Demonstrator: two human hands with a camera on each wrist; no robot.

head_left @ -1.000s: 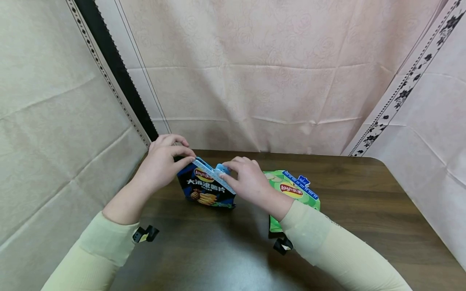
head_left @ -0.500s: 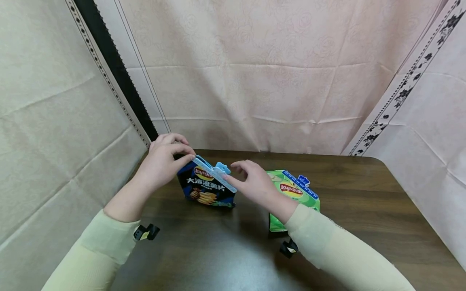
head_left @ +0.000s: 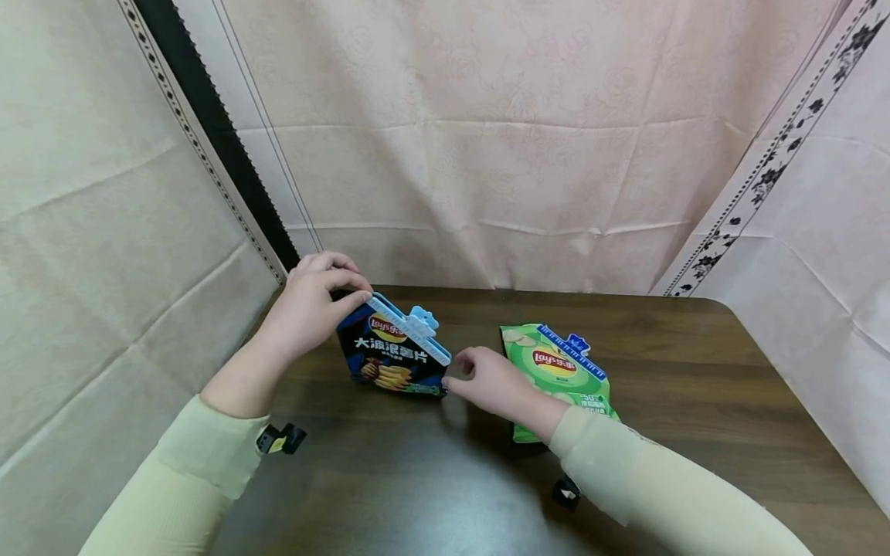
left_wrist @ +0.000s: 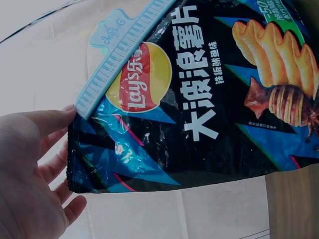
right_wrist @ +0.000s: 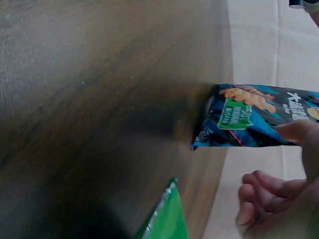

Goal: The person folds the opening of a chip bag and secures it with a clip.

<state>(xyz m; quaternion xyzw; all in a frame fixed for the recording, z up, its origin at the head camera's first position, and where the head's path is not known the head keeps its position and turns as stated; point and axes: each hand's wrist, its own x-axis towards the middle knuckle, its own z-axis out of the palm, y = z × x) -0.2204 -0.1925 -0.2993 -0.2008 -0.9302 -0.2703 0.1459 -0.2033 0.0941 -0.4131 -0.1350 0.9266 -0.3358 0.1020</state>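
A black-and-blue bag of potato chips (head_left: pixel 389 347) stands tilted at the left of the table, with a light blue sealing clip (head_left: pixel 410 326) along its top edge. My left hand (head_left: pixel 316 301) pinches its upper left corner at the clip's end; in the left wrist view the thumb lies on that corner, the other fingers partly behind the bag. Beside the bag's right edge is my right hand (head_left: pixel 494 382), fingers loosely bent. In the right wrist view its thumb overlaps the bag's edge, the other fingers apart from it.
A green bag of potato chips (head_left: pixel 552 367) with a dark blue clip (head_left: pixel 573 351) stands to the right, its lower part behind my right forearm. Pale cloth walls (head_left: pixel 521 193) enclose the brown wooden table (head_left: pixel 667 363) at the back and sides.
My right hand has let go of the light blue clip and moved down to the bag's lower right edge. My left hand keeps its pinch on the corner, and the clip has risen slightly.
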